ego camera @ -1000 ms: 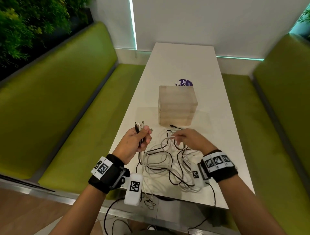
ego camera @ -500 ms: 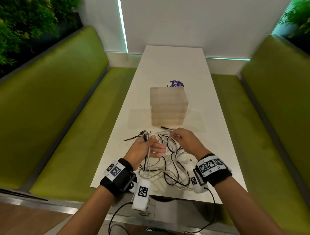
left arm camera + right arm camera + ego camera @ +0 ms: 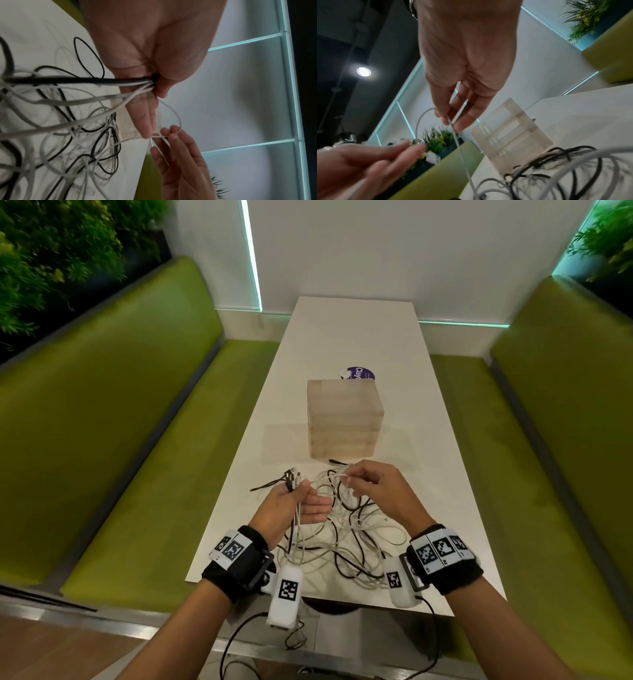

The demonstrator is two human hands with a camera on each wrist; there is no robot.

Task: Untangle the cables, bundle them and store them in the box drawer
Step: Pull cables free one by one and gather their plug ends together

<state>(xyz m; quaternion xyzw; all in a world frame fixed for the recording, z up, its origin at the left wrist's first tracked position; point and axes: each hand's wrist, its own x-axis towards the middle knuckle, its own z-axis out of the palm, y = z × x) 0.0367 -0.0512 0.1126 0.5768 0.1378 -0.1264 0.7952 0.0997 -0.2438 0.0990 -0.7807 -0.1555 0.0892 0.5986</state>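
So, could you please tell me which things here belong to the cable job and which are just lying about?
Job:
- tangled cables
- cable ends gripped by left hand
- white cable pinched by right hand
- drawer box

Lying about:
- purple sticker
- green benches

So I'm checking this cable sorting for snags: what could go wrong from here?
The white cable pinched by the right hand runs back into the tangled pile; pulling may tighten knots. The left hand grips several cable ends under its thumb alone, so one could slip. Loops near the table edge might slide off.
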